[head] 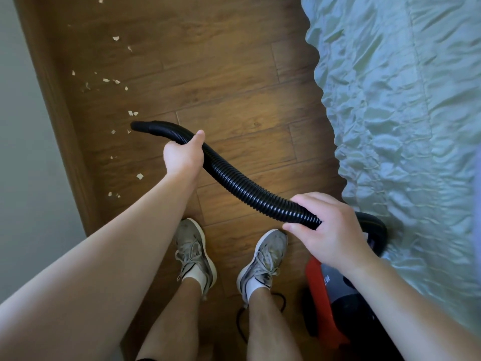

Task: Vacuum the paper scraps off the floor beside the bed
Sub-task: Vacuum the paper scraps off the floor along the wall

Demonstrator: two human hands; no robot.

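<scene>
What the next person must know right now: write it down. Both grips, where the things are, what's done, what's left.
Left grip holds the black hose just behind its nozzle. Right grip holds the same hose farther back, near the red vacuum that stands by the bed.
The nozzle points toward the wall side, close to the nearest paper scraps.
Done: the hose is in hand and aimed.
Left: scraps lie scattered on the floor along the baseboard, some beyond the nozzle and some nearer the feet. Whether the vacuum is running cannot be told.
</scene>
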